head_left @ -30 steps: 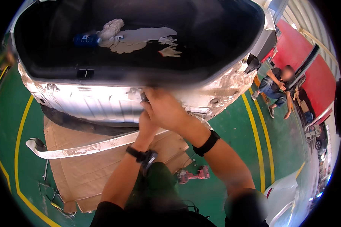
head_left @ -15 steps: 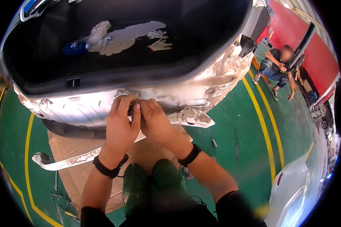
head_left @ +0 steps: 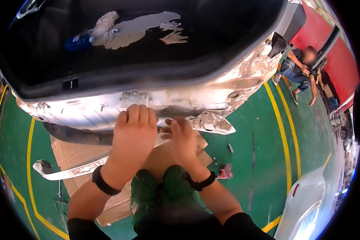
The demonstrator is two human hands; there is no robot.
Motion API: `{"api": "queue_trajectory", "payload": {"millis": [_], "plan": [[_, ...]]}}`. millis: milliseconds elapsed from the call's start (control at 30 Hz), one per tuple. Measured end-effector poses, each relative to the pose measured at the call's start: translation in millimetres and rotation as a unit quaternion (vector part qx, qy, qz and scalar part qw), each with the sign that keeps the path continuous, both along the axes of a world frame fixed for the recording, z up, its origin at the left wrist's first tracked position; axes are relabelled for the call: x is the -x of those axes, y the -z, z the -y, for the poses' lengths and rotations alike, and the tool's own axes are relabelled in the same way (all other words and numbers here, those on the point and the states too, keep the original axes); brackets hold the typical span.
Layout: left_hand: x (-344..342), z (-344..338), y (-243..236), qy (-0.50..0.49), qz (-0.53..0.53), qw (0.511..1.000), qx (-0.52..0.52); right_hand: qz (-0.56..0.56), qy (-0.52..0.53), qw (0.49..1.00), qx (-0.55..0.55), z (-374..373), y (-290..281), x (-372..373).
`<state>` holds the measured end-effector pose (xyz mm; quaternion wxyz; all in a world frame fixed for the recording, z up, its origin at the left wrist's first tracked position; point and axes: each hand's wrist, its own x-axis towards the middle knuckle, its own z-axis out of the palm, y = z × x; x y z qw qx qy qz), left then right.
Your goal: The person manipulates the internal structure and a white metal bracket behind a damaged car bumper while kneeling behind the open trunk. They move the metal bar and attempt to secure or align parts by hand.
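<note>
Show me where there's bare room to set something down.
Green floor between the pink tool and the yellow lines looks open, bar dark streaks. The dark trunk floor right of the gloves seems bare. It's crowded at the rear panel, around the left hand and right hand.

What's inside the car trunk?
In the trunk lie a blue bottle, a crumpled pale bundle, white gloves and a flat grey patch; whatever they cover can't be seen.
</note>
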<state>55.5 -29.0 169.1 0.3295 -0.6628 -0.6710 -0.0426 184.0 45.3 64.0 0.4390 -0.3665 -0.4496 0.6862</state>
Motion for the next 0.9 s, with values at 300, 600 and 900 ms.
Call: {"api": "queue_trajectory", "payload": {"millis": [300,600,900], "plan": [[19.0,-12.0,10.9,0.021,-0.023,1.000,-0.002,-0.224,0.050,0.937,0.262,-41.9,1.1,33.4],[33.0,-8.4,35.1,0.031,-0.041,0.997,-0.054,-0.093,0.013,0.987,0.131,-43.2,20.2,33.0],[56.2,-2.4,65.2,0.015,0.088,0.996,0.000,-0.115,0.013,0.955,0.274,-48.2,-5.8,34.9]]}}
